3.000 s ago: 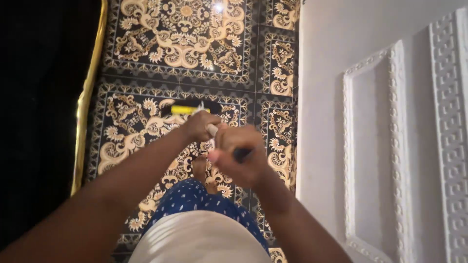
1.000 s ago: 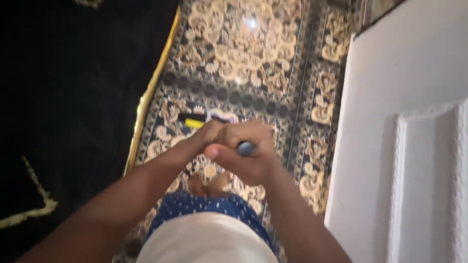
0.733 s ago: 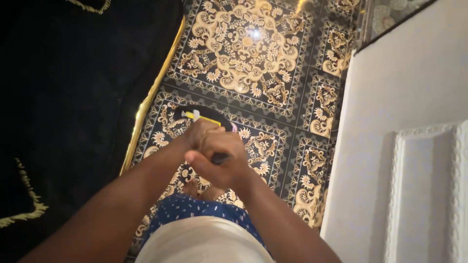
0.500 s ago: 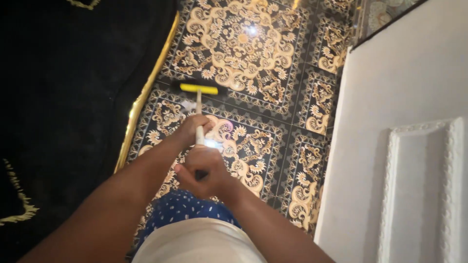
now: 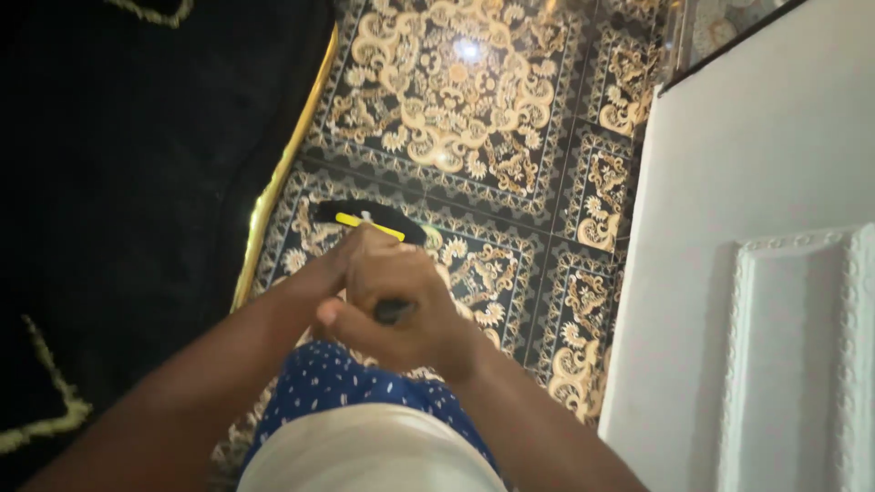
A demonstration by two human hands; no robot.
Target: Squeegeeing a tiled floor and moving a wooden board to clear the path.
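Both hands' fingers wrapped tight round broom handle (image 5: 394, 311): right hand (image 5: 401, 305) nearest, left hand (image 5: 351, 255) just beyond.

- Both forearms reached forward and met in front of the body.
- The right hand (image 5: 401, 305) was curled in a closed fist, thumb pointing left.
- The left hand (image 5: 351, 255) sat just beyond it, touching, fingers closed and mostly hidden behind the right.

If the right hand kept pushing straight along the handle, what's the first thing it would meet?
Probably the left hand, gripping the handle just ahead of the right hand; beyond it, the yellow-and-black broom head on the patterned floor tiles.
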